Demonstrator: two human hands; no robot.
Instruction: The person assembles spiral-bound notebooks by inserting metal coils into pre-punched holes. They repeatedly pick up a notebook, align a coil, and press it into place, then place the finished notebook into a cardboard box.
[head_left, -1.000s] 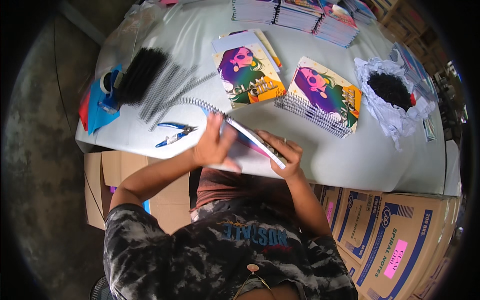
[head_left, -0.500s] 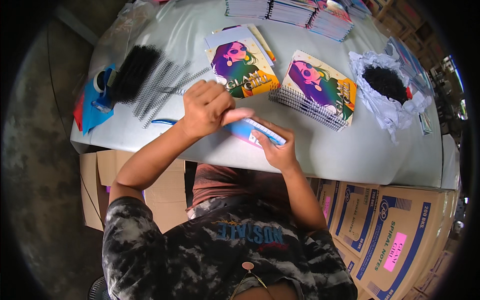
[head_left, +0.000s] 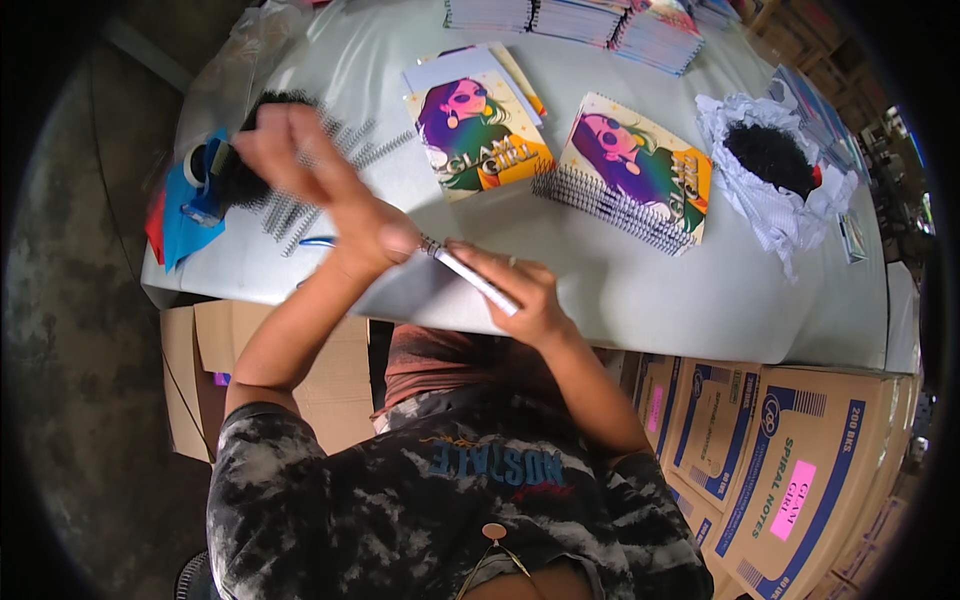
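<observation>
A thin notebook point(head_left: 482, 281) is held nearly edge-on over the table's front part, and my right hand point(head_left: 532, 298) grips it between thumb and fingers. At its upper left end a short piece of dark wire coil point(head_left: 431, 246) shows. My left hand point(head_left: 335, 190) is raised beside that end, its fingers stretched out and blurred by motion, its thumb side close to or touching the coil. Beyond my hands lies a pile of colourful illustrated covers point(head_left: 470, 130). To its right is a stack of spiral notebooks point(head_left: 635, 165) with their coils facing me.
Loose metal coils point(head_left: 300, 215) and a dark coil bundle point(head_left: 240, 180) lie left, near a tape dispenser point(head_left: 203, 180) and a blue pen point(head_left: 318, 241). Crumpled paper point(head_left: 735, 215) holds a black tangle at right. Bound notebooks point(head_left: 570, 22) stand far back. Cartons point(head_left: 790, 480) stand lower right.
My left hand has swung up and left, its fingers going from curled to stretched out. The notebook has turned from showing its bluish cover to nearly edge-on, moving slightly left with my right hand.
</observation>
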